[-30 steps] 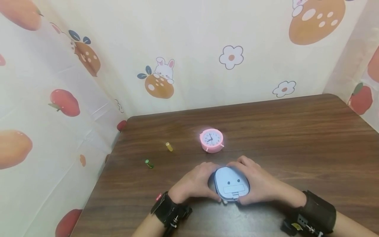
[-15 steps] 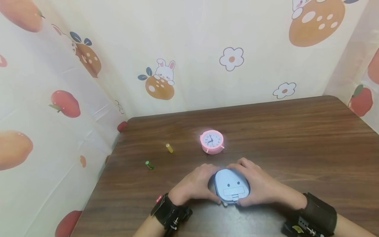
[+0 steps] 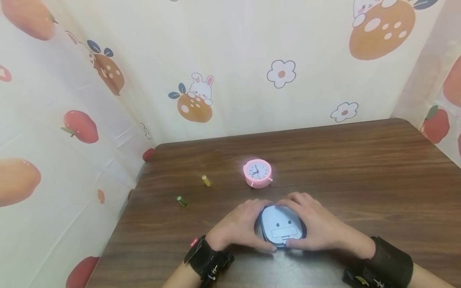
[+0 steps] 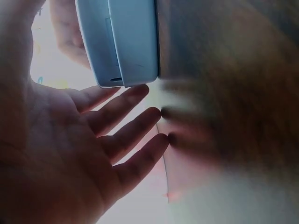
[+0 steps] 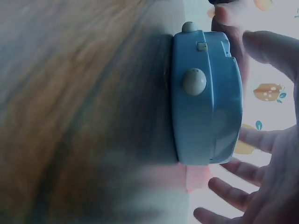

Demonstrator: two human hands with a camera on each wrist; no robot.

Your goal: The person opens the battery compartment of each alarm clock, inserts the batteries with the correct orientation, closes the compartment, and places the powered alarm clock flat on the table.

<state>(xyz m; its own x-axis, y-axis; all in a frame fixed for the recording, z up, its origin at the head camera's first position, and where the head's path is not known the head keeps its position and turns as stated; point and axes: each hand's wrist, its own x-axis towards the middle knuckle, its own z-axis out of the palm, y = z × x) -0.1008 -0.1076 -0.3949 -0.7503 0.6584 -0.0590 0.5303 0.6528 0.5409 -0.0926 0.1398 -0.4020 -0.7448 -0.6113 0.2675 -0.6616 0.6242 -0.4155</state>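
Observation:
A light blue alarm clock (image 3: 282, 220) lies face down on the table, its back with two dark knobs and a battery cover turned up. My left hand (image 3: 243, 226) curls round its left side, fingers at the far edge and thumb near the near edge. From the right, my right hand (image 3: 318, 224) reaches round it, its thumb overlapping the cover's latch. Pale round feet (image 5: 194, 81) stick out from the clock's side in the right wrist view, where the right thumb shows a small gap from the casing. In the left wrist view, fingertips (image 4: 140, 91) meet the clock's far end.
Beyond the hands stands a pink alarm clock (image 3: 257, 173), dial up. A yellow battery (image 3: 206, 181) and a green battery (image 3: 181, 201) lie to the left on the brown wooden table (image 3: 342, 160). Patterned sheets (image 3: 237, 100) rise behind and beside it.
My left thumb has shifted slightly right along the clock's near edge. The right thumb has moved a little left, over the latch. The clock stays in place.

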